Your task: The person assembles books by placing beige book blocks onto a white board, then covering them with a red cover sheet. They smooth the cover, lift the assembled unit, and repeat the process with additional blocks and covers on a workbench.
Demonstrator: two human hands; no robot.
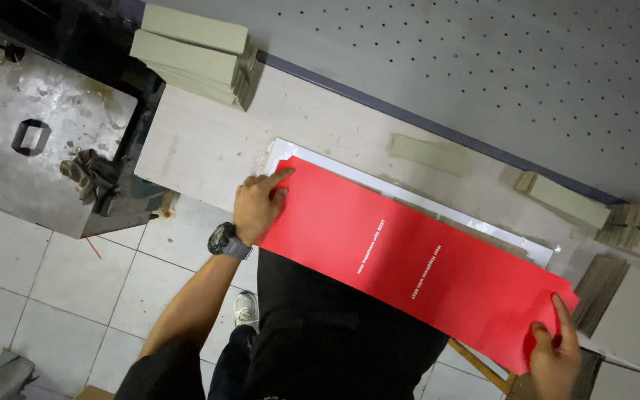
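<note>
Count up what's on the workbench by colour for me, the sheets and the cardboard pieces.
Red sheet, held by the left hand and right hand: 1
White sheet beneath it: 1
Greenish-grey board stacks, the tall stack and the low stack: 2
Single greenish-grey strip: 1
Total: 5

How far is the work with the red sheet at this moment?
Done: grey boards stand stacked on the bench. In hand: left hand and right hand hold the red sheet by its ends over a white sheet. Left: loose board strips lie unused.
</note>
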